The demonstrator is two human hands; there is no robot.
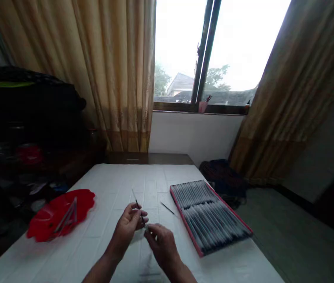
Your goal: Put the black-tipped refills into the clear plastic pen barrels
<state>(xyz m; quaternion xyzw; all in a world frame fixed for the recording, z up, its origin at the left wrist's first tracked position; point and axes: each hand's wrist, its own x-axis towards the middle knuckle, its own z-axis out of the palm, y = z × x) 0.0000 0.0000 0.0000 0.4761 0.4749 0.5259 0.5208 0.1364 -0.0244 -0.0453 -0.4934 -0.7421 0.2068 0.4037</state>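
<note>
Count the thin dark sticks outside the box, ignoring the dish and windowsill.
2: one stick in the left hand, its lower end at the right hand; another stick on the table, left of the box. More may be hidden.

the thin stick [138, 204] between the fingers [132, 207] is black with a pale far end, and the tablecloth [97, 220] beneath them is white with a brick-like pattern of faint lines. to the right of the fingers, a tray [188, 226] edged in red carries grey-and-black striped rows of slim sticks [196, 194], while to their left a dish [44, 224] is bright red. beyond the fingers, the curtain [119, 70] is golden tan with a browner band low down.
</note>
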